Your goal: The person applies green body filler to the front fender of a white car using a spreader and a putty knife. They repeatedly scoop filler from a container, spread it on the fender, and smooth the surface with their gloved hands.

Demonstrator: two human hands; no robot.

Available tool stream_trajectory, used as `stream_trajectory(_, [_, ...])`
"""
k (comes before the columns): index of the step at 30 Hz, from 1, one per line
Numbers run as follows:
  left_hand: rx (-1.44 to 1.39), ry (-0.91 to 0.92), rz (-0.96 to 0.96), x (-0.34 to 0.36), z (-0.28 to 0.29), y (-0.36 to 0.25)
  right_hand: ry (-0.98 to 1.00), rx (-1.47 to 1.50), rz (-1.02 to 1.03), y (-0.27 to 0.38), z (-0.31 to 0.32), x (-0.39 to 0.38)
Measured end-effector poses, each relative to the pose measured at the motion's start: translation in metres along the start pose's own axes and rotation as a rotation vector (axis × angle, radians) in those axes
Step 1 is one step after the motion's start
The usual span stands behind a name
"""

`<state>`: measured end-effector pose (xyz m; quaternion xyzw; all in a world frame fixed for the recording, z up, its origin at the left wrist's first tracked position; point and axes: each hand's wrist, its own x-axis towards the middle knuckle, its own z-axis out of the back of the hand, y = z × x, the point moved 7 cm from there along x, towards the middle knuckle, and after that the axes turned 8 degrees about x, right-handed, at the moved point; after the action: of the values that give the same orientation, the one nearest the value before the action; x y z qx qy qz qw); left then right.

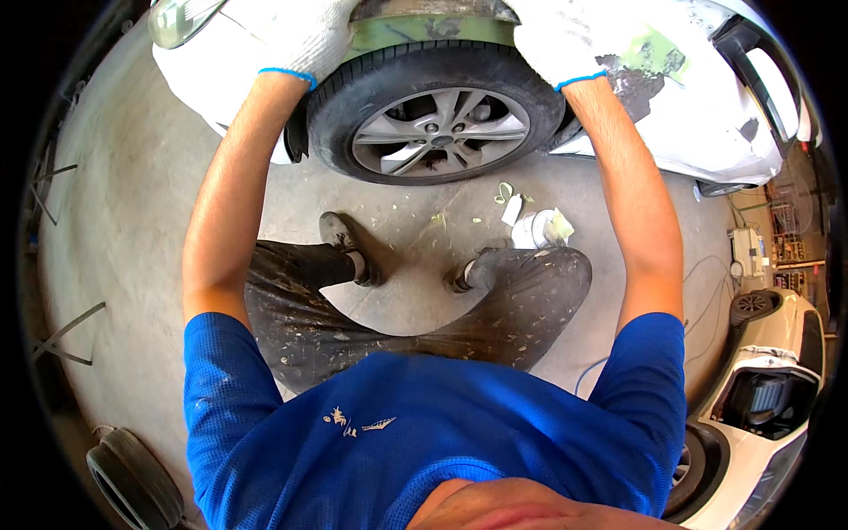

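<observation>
At the upper edge, my left hand and my right hand, both in white gloves with blue cuffs, are raised to the wheel arch of a white car. Their fingers look closed at either end of a narrow brownish strip, partly cut off and too unclear to name. The arch bears green and grey patches, and more patches mark the body at right. Below them is a tire with a silver rim.
My legs are bent on the concrete floor, near a white container and green scraps. Tires lie lower left beside metal stands. At right are another car, hoses and equipment.
</observation>
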<state>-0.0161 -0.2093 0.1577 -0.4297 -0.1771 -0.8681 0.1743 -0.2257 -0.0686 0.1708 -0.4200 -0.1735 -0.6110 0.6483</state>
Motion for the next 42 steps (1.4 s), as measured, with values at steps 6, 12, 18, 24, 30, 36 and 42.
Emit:
stream_trajectory(6, [-0.003,-0.003,0.001,0.004,0.001,0.002,-0.007,-0.002,0.003,-0.002,0.005,0.009])
stream_trajectory(12, [-0.011,-0.035,-0.013,0.014,-0.002,0.002,-0.043,-0.021,0.011,-0.007,0.004,0.019])
stream_trajectory(18, [0.026,-0.075,-0.038,-0.017,-0.001,-0.009,-0.088,0.011,0.032,0.012,-0.010,-0.008])
stream_trajectory(24, [0.050,-0.142,-0.024,-0.058,-0.021,-0.034,-0.131,-0.003,0.067,0.027,-0.029,-0.050])
stream_trajectory(30, [0.174,-0.217,0.111,-0.108,-0.081,-0.042,-0.229,-0.076,0.130,0.029,-0.070,-0.093])
stream_trajectory(36, [0.002,-0.368,0.049,-0.116,-0.060,-0.057,-0.106,-0.012,0.135,0.040,-0.042,-0.101])
stream_trajectory(42, [0.151,-0.236,0.100,-0.102,-0.076,-0.049,0.022,0.057,0.085,0.028,-0.062,-0.097])
